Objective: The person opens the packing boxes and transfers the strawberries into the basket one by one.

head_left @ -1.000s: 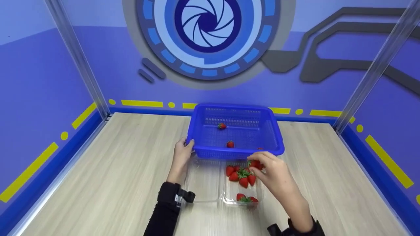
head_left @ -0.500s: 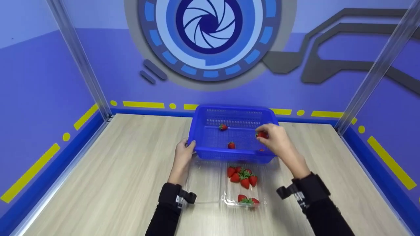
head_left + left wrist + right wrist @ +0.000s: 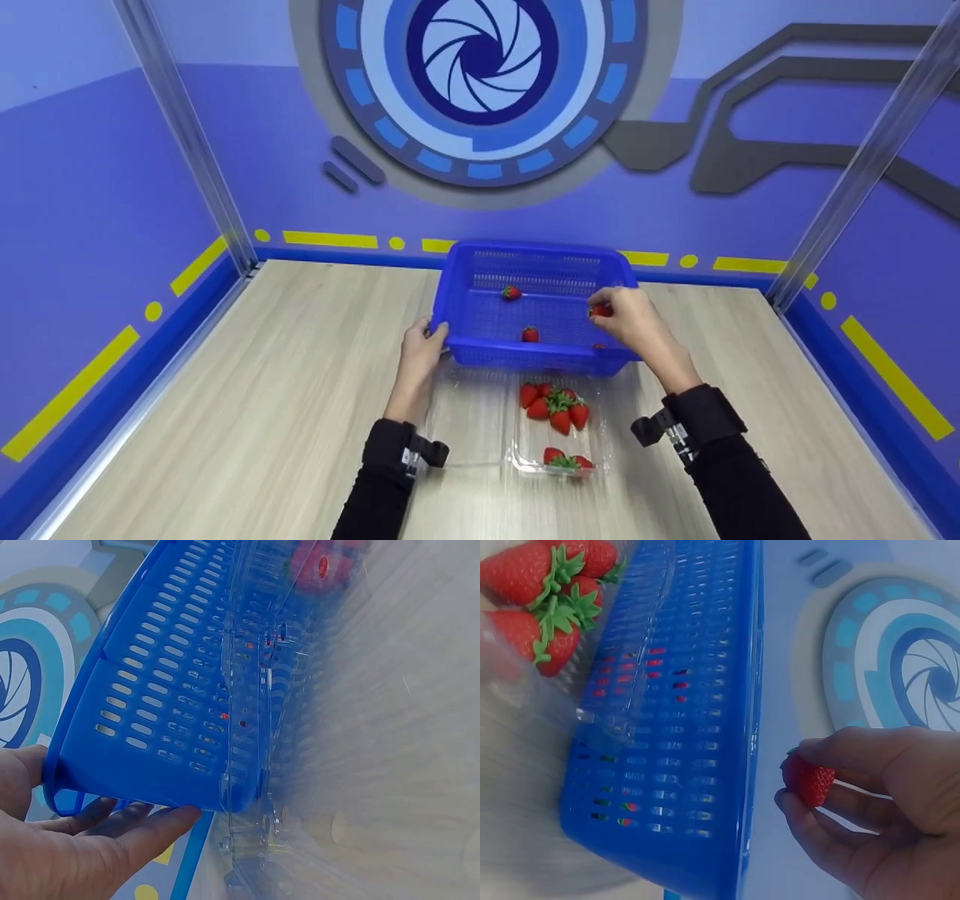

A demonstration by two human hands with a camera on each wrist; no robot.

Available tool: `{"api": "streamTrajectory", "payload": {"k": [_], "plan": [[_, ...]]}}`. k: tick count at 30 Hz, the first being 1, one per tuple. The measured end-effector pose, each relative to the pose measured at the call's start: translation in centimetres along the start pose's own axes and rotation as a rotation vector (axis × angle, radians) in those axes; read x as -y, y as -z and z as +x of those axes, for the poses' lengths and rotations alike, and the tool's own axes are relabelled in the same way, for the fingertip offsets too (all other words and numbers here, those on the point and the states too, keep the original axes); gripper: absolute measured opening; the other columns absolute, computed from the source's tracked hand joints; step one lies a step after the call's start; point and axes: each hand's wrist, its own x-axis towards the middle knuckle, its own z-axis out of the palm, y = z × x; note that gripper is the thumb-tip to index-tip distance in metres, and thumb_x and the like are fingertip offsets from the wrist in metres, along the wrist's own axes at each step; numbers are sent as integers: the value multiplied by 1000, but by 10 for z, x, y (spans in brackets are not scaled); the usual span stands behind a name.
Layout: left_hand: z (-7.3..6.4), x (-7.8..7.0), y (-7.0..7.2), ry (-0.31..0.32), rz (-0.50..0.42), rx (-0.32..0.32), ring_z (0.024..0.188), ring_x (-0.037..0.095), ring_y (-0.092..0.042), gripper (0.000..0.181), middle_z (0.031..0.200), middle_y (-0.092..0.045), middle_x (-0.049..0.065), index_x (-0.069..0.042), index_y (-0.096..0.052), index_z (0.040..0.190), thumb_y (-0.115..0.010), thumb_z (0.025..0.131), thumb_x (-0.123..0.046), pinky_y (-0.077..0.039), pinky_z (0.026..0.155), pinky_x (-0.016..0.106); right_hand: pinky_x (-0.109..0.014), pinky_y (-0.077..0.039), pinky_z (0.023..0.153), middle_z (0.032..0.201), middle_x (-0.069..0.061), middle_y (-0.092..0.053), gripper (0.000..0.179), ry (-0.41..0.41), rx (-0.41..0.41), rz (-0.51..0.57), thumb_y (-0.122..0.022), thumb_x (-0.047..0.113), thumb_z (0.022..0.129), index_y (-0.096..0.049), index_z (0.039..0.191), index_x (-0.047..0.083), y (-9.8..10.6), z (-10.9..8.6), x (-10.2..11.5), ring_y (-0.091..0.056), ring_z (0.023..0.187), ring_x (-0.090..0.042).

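Observation:
Between thumb and fingers, my right hand (image 3: 630,319) pinches a strawberry (image 3: 808,778) over the right part of the blue basket (image 3: 480,352). My left hand (image 3: 421,352) grips the basket's left end, thumb on the rim and fingers under it, as the left wrist view shows. Inside the basket lie a strawberry (image 3: 511,292) toward the back, another strawberry (image 3: 530,334) nearer the front, and one mostly hidden behind the front wall. Several strawberries (image 3: 559,420) sit in a clear plastic clamshell box (image 3: 525,442) in front of the basket.
The clamshell's clear lid (image 3: 466,427) lies spread open on the left, by my left forearm. Behind the basket rises a blue printed wall (image 3: 480,217). A wooden tabletop (image 3: 300,390) lies under everything, with metal posts (image 3: 202,150) at its far corners.
My right hand has carried a strawberry from the clamshell up and forward over the basket; in the last half second it has barely moved. The left hand keeps its grip on the rim.

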Motion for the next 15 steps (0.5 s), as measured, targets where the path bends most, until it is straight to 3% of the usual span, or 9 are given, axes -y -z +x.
{"api": "streamTrajectory", "payload": {"k": [8, 15], "plan": [[-1, 1, 2, 1, -13, 5, 96, 20, -63, 38, 126, -61, 27, 5, -52, 140, -49, 107, -14, -48, 99, 52, -48, -57, 78, 100, -23, -72, 21, 23, -21, 10, -72, 1, 90, -72, 110, -7, -4, 0, 2, -69, 90, -36], [0, -1, -1, -5, 44, -14, 101, 24, -64, 41, 129, -61, 28, 6, -50, 142, -51, 106, -14, -49, 99, 52, -48, -57, 79, 101, -23, -72, 20, 36, -78, 21, -73, 1, 90, -72, 110, -5, -5, -3, 2, -69, 90, -37]]}}
